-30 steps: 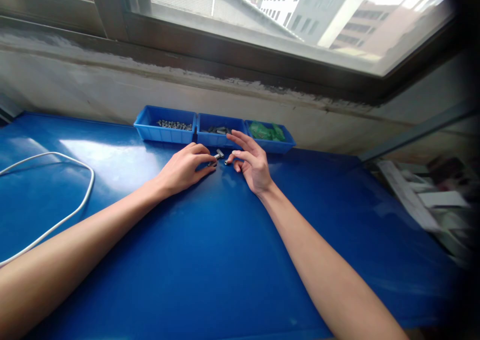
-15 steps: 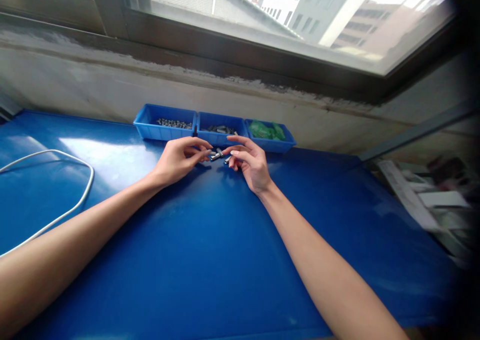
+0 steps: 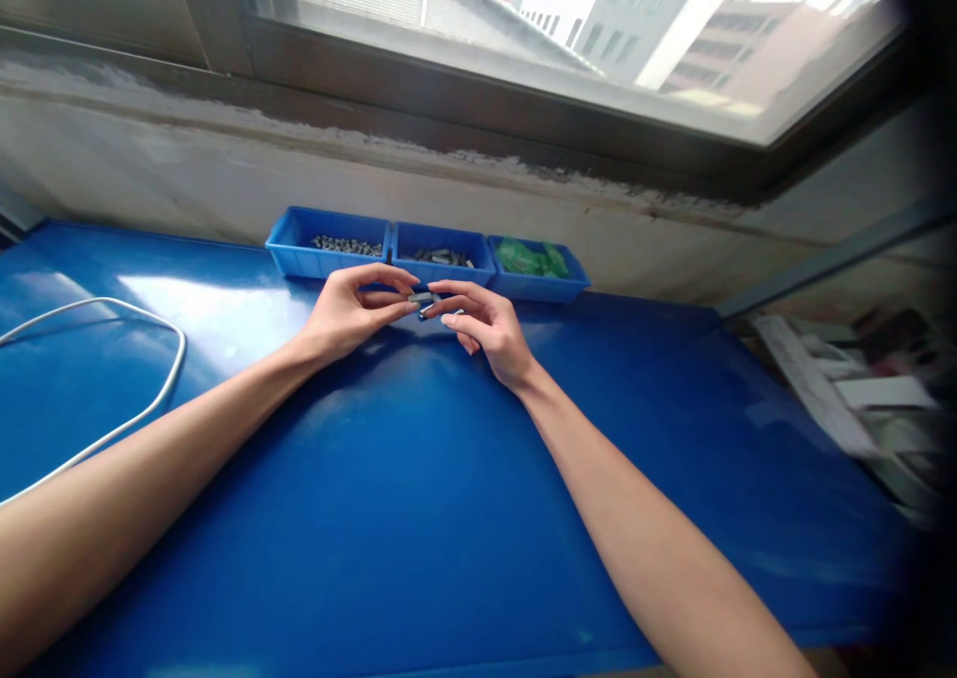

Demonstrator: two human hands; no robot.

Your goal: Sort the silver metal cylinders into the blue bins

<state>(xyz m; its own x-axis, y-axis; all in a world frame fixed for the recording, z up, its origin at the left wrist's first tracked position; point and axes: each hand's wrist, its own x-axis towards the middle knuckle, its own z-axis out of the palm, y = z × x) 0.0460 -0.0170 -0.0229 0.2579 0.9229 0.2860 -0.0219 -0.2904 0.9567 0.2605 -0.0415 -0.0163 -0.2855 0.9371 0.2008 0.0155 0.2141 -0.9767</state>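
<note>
Between thumb and fingers, my left hand [image 3: 351, 309] pinches a small metal piece [image 3: 423, 298], raised a little over the blue table [image 3: 419, 479]. My right hand [image 3: 493, 329] is close on its right, thumb and fingers apart, with nothing visibly gripped. A few more small metal parts [image 3: 426, 311] lie between and just behind the fingertips, partly hidden by them. Just beyond the hands stands the middle blue bin [image 3: 441, 242], holding small metal pieces.
The left blue bin [image 3: 329, 234] holds many small metal parts; the right one [image 3: 538, 284] holds green plastic [image 3: 527, 257]. A white cable [image 3: 175, 359] curves over the table's left side. Papers and other items [image 3: 882, 394] are at the right, beneath a window.
My left hand has closed on a small metal piece and lifted it slightly. My right hand has shifted a little down, its fingers changing position.
</note>
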